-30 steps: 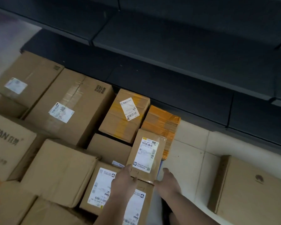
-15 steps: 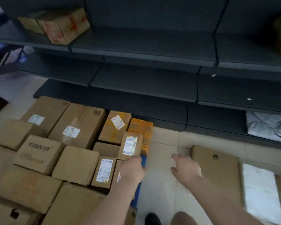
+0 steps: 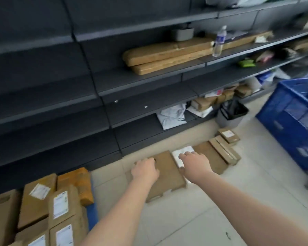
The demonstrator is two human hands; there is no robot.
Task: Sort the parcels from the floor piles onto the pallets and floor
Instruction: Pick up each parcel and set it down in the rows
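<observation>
A flat brown cardboard parcel [image 3: 169,176] lies on the tiled floor in front of the shelving. My left hand [image 3: 145,170] hovers over its left edge with relaxed fingers and holds nothing. My right hand [image 3: 196,163] reaches over its right side, its fingertips above a white parcel [image 3: 182,152] lying just behind. Whether either hand touches a parcel I cannot tell. A row of brown parcels [image 3: 224,152] continues to the right on the floor. At lower left, the sorted pile of labelled boxes [image 3: 60,208] sits on a blue pallet [image 3: 92,213].
Dark metal shelving [image 3: 100,96] runs along the back, holding long brown packages [image 3: 167,52], a water bottle [image 3: 220,41] and soft white mailers [image 3: 172,116]. A grey waste bin [image 3: 230,114] stands on the floor. A blue plastic crate [image 3: 297,119] is at the right.
The view has swung right, away from the box pile. Both hands left the small labelled parcel on the pile and moved over to the flat brown parcel on the floor.
</observation>
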